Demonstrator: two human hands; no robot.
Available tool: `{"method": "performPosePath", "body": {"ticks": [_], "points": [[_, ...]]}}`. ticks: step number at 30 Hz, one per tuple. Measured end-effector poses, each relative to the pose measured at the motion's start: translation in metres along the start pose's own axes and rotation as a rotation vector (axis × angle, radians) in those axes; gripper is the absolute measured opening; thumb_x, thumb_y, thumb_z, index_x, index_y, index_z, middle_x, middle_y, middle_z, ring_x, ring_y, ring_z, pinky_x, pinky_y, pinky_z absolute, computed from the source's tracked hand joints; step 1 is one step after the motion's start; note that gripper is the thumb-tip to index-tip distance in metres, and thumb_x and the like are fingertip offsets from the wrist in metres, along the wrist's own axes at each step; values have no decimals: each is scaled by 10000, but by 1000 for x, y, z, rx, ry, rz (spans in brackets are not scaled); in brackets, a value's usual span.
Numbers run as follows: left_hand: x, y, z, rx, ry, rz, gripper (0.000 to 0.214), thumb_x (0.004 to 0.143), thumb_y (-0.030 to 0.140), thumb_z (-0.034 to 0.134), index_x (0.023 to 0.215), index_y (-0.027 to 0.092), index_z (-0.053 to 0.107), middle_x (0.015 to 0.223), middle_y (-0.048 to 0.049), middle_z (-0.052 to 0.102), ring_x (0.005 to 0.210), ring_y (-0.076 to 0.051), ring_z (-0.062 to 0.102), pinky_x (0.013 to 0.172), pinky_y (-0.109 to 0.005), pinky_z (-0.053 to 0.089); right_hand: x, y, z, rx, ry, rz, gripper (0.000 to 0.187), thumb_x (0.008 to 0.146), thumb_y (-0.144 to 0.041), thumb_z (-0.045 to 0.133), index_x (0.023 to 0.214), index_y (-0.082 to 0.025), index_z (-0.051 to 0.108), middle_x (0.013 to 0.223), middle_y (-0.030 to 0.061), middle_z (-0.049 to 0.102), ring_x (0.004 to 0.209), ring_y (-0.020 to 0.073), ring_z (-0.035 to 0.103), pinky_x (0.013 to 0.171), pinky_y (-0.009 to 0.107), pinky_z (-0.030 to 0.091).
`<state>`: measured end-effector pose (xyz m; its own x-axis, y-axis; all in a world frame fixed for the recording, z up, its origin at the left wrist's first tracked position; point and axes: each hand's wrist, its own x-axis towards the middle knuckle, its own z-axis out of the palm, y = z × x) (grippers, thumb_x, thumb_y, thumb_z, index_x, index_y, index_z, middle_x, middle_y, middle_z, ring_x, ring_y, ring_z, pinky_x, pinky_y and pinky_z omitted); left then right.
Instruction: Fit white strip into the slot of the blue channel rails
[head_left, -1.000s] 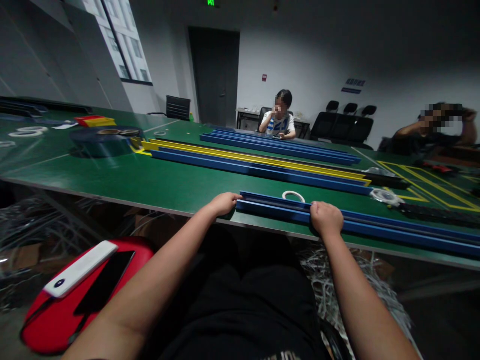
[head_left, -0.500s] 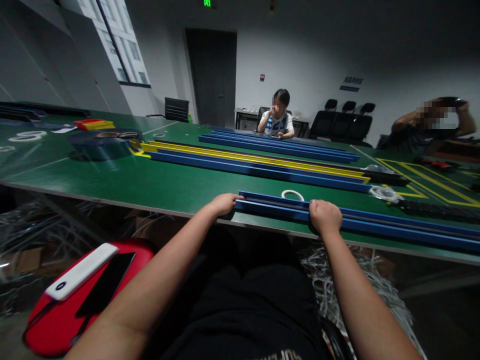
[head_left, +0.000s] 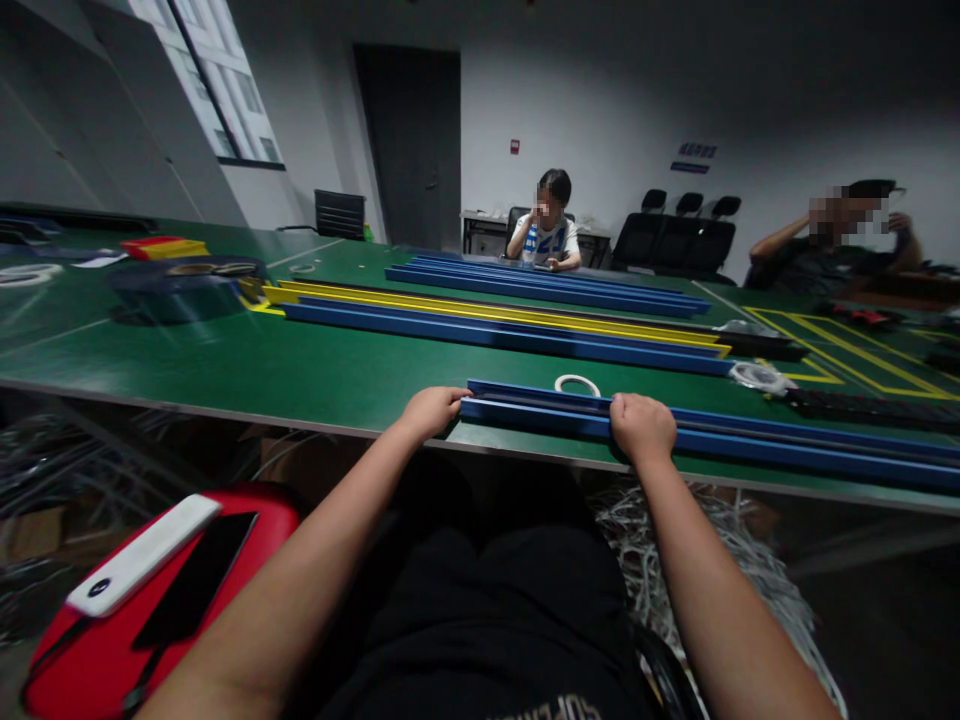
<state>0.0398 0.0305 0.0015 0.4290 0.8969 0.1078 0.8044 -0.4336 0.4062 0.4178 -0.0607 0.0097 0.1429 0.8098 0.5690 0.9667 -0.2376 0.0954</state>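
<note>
A long blue channel-shaped strip point(head_left: 780, 440) lies along the near edge of the green table point(head_left: 187, 365), a dark line running down its groove. At its left end, my left hand point(head_left: 433, 412) is closed with thumb and fingers on the tip. My right hand point(head_left: 643, 425) wraps over the same strip farther right, its fingers curled into the groove and partly hidden. Just behind the strip, between my hands, is a white ring of tape point(head_left: 577, 385).
Beyond lie yellow strips point(head_left: 480, 315) and several more blue strips point(head_left: 540, 285). A dark round roll point(head_left: 180, 290) stands left. A clear-wrapped roll point(head_left: 759, 378) sits right. A red stool point(head_left: 262, 530) holds a white device point(head_left: 146, 555) and a phone. Two people sit across the table.
The view has shifted slightly, moving the scene a little left in the picture. Both hands keep their places on the blue strip. The person at the right has lowered a hand.
</note>
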Motion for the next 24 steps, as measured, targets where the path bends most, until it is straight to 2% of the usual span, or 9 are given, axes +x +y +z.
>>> {"method": "performPosePath", "body": {"ticks": [6,10,18,24], "points": [[3,2,2,5,47,-81,359,870,362,477,1148,299,696,966,-16,743,842,-186,651,655,-241,419,-1,0,0,7,6,6,439,950,-294,334,810,-147,723,843,105,702,773,191,582,714,311,305],[6,3,-1,-7,26,-125,367,818,308,526,1146,302,691,790,8,724,702,-163,625,594,-241,392,-1,-1,-1,9,18,3,447,954,-302,326,788,-152,713,843,100,703,777,192,584,711,315,299],[12,8,-12,108,-14,-46,406,752,213,544,1111,311,705,838,10,725,735,-153,623,601,-220,396,-1,-1,-3,33,7,18,431,948,-302,339,791,-154,712,859,105,709,785,199,590,719,315,301],[22,13,-25,246,-76,112,356,766,219,560,1070,320,713,862,-17,720,763,-178,637,673,-233,421,-1,1,-4,44,3,13,437,952,-314,332,778,-159,702,853,99,707,796,199,593,733,319,304]]}}
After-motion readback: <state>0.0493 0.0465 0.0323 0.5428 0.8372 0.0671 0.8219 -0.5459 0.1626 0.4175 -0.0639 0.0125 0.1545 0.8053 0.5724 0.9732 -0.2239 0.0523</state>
